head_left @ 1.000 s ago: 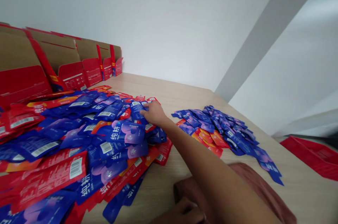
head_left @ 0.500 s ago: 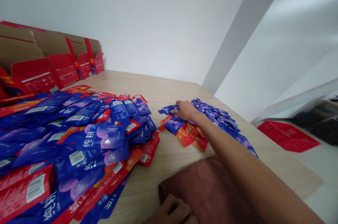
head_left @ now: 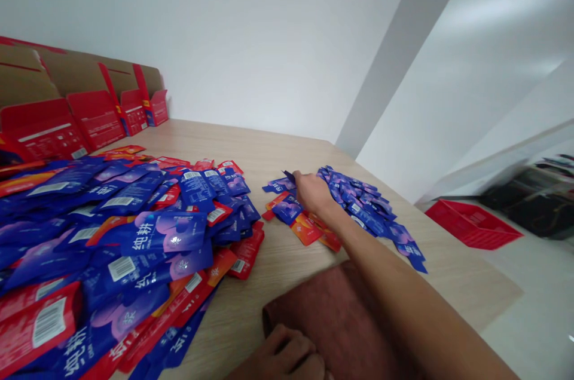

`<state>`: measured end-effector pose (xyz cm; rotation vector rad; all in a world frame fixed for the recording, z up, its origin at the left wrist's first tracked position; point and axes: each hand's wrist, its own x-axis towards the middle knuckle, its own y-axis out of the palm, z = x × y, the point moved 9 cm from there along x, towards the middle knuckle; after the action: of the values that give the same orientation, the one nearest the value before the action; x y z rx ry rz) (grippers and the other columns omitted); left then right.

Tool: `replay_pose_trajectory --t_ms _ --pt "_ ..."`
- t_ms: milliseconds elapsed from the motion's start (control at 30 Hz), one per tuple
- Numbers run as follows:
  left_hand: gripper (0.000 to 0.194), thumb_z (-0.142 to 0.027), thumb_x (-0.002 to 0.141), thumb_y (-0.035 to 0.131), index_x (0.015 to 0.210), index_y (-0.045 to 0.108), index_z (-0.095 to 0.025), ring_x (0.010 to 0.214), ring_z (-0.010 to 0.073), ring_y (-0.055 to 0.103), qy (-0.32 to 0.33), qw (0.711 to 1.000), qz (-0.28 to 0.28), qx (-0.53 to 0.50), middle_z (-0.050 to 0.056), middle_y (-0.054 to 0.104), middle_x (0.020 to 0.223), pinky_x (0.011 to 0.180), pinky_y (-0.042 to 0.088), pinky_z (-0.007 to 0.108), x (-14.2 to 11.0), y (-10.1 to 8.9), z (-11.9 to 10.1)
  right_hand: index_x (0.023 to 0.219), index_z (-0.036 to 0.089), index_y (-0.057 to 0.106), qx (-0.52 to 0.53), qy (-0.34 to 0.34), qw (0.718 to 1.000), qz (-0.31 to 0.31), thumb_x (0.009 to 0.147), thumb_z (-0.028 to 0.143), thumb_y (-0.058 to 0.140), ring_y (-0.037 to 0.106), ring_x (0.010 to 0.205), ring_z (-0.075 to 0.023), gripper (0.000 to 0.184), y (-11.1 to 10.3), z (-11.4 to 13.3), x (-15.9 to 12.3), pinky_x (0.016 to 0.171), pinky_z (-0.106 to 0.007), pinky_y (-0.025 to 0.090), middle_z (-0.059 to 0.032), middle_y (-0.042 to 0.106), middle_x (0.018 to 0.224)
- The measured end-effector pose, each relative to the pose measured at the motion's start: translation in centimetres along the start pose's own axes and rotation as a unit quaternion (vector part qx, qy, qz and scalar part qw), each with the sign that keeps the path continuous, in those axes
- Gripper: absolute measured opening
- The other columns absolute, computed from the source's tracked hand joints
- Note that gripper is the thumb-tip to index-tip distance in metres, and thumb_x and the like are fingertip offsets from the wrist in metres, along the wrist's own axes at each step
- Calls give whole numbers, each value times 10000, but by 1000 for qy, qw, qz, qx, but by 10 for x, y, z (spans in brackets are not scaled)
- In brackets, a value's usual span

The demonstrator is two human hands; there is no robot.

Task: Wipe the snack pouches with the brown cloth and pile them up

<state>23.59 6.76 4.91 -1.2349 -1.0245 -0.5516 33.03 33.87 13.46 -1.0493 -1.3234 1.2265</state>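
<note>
Right hand (head_left: 314, 192) is stretched out over the near-left edge of the small sachet pile (head_left: 359, 207); its fingers are curled down onto a blue sachet (head_left: 287, 177), whose dark corner pokes out just past the fingertips. Looks like a pinch on that sachet, but the back of the hand hides the grip, so I can't tell for sure. The small pile spreads away to the right of and beyond the fingers, its long axis running far-left to near-right along the bench (head_left: 269, 147). A few orange sachets (head_left: 306, 228) lie just under the wrist. The big sachet heap (head_left: 134, 230) is well to the left of the fingers, with a bare gap of bench between. Left hand (head_left: 287, 356) is loosely curled at the near edge of a brown cloth (head_left: 341, 314), holding nothing and far from both piles, so the right is the nearer hand. Red cartons (head_left: 89, 117) stand far left; red tray (head_left: 470, 224) lies off to the right.
</note>
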Motion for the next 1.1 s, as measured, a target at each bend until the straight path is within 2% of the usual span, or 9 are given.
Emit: replay_pose_trajectory --t_ms 133,267,333,400,533,633,733,900,1100 --pt "243 -124 1175 492 996 649 -170 808 140 604 30 998 57 14 -55 665 852 773 453 342 -1 4 -7 1678 174 520 92 -27 994 -54 1033 72 536 705 1404 -260 653 -23 -14 -80 1204 -392 542 -149 701 1575" --pt "278 -115 1175 446 975 629 -169 797 149 589 9 997 72 5 -43 626 841 738 422 345 2 1 -8 1645 308 600 398 -96 912 23 990 158 617 806 1239 -255 672 1 -22 -189 1019 -399 682 -62 785 1470" --pt "345 -146 1198 393 928 606 -177 777 144 587 -13 997 70 -24 -37 627 826 699 411 346 4 -1 -6 1557 312 698 387 -126 913 35 1019 150 573 818 1213 -247 576 17 -20 -232 976 -354 697 -65 823 1391" --pt "396 -184 1219 343 923 607 -178 784 136 609 -43 995 75 -56 -30 654 831 708 436 338 6 -3 -3 1511 301 740 294 -152 944 0 1039 180 585 803 1246 -284 512 28 -16 -257 989 -383 702 -112 810 1401" --pt "386 -169 1208 371 957 662 -166 821 146 640 -22 996 76 -50 -17 690 854 774 467 318 10 -10 -6 1595 246 668 86 -197 972 -96 1007 235 721 613 1504 -455 590 46 0 -267 1134 -650 609 -220 571 1690" --pt "370 -103 1179 389 964 684 -165 795 160 604 3 997 76 -32 -13 688 852 742 452 326 9 -14 -10 1637 147 606 46 -269 959 -82 1031 171 692 479 1617 -414 612 68 18 -266 1232 -580 533 -191 493 1742" --pt "357 -67 1164 391 978 682 -158 764 160 575 5 997 76 -31 -11 677 833 727 459 320 8 -14 -11 1707 140 498 68 -281 956 -43 1069 107 600 367 1678 -320 647 88 11 -265 1317 -480 423 -130 428 1777" --pt "354 -64 1170 371 1009 671 -159 775 165 587 23 996 80 -10 -18 687 847 741 469 333 11 -15 -11 1744 257 431 127 -185 973 -56 1142 144 457 323 1690 -276 613 96 -61 -251 1363 -536 323 -87 418 1779" --pt "357 -68 1172 358 1012 663 -161 762 162 578 26 997 69 -7 -20 681 843 769 493 327 10 -17 -10 1609 132 634 77 -84 991 -65 1165 226 391 470 1626 -329 515 85 -146 -222 1331 -601 414 -196 539 1697"
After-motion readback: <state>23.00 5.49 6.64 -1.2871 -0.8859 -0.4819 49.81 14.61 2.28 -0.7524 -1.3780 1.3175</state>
